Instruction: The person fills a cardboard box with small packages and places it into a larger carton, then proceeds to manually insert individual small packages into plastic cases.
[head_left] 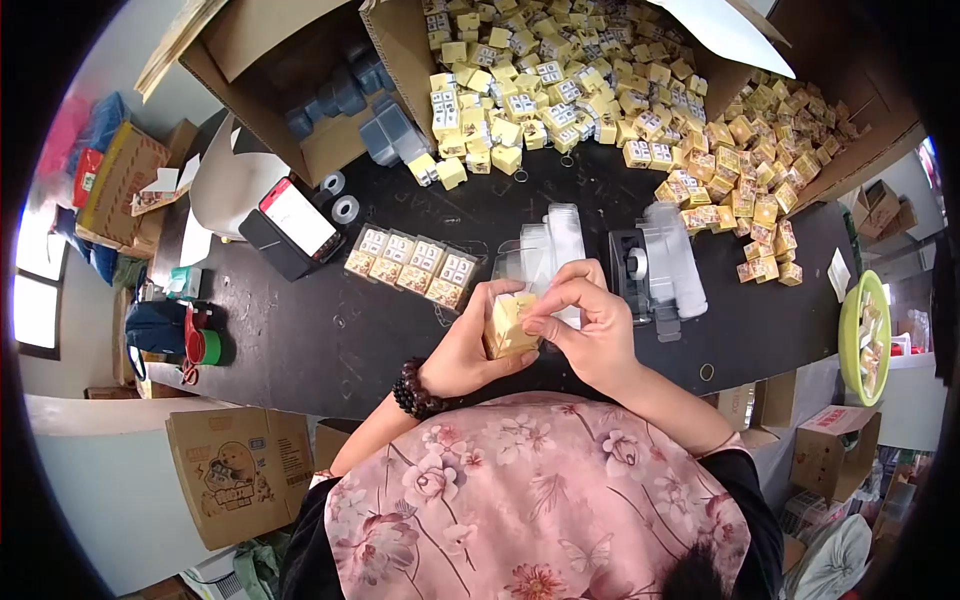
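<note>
Near the front of the black table, my left hand [466, 349] is wrapped round a small yellow box [508, 326]. My right hand [594, 330] is closed in a pinch at the box's upper right side; what lies between its fingertips is too small to make out. Just beyond the hands lie clear plastic sleeves [566, 238]. To their left is a row of small printed boxes [411, 266] in clear packaging. A black tape dispenser [630, 262] stands to the right, beside more clear plastic pieces [672, 262].
Cartons at the back spill many small yellow boxes [505, 130] onto the table [400, 350]. A phone [298, 218] on a stand, tape rolls [345, 209] and scissors [190, 372] are on the left. A green basket [850, 345] stands at the right edge.
</note>
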